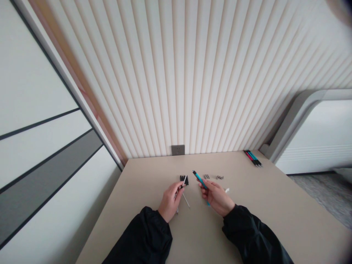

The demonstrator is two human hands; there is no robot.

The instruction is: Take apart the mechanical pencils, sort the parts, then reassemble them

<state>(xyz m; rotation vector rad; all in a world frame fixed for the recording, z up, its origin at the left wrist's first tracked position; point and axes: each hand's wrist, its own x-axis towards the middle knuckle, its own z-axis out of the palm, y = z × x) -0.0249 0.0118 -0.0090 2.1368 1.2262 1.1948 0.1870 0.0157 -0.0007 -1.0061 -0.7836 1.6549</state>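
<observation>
My left hand (171, 200) pinches a thin white pen refill (185, 179) between thumb and fingertips, its free end tilted up and away. My right hand (216, 196) is closed round a blue pen barrel (200, 179) with a black end pointing up to the left. Behind the left fingertips lies a row of short black pen parts (187, 180). Another slim refill (186, 201) rests on the table beside the left hand, with more partly hidden beneath it. Under the right hand a bit of another blue piece (208, 204) shows.
Small grey metal parts lie in two groups, one nearer the middle (206, 176) and one further right (220, 177). A small white piece (227, 190) sits by my right hand. Several assembled pens (253, 158) lie at the table's back right. A socket (178, 149) is on the wall.
</observation>
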